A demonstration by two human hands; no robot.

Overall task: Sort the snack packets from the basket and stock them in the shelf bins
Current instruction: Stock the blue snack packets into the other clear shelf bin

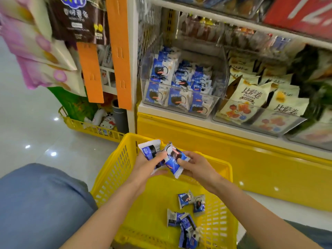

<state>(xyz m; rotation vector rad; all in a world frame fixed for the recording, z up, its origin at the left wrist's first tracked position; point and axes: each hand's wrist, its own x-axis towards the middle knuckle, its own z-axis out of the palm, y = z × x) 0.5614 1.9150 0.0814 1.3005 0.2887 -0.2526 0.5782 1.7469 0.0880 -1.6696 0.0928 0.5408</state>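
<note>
Above the yellow basket, my left hand grips a bunch of blue-and-white snack packets. My right hand pinches the edge of one of those packets. Several more of the same blue packets lie loose on the basket floor, lower right. On the shelf above stands a clear plastic bin filled with matching blue packets.
A second clear bin to the right holds cream-coloured snack bags. The shelf has a yellow base. Orange hanging strips and hanging bags are at left, above another yellow basket of goods. My knee in blue cloth is lower left.
</note>
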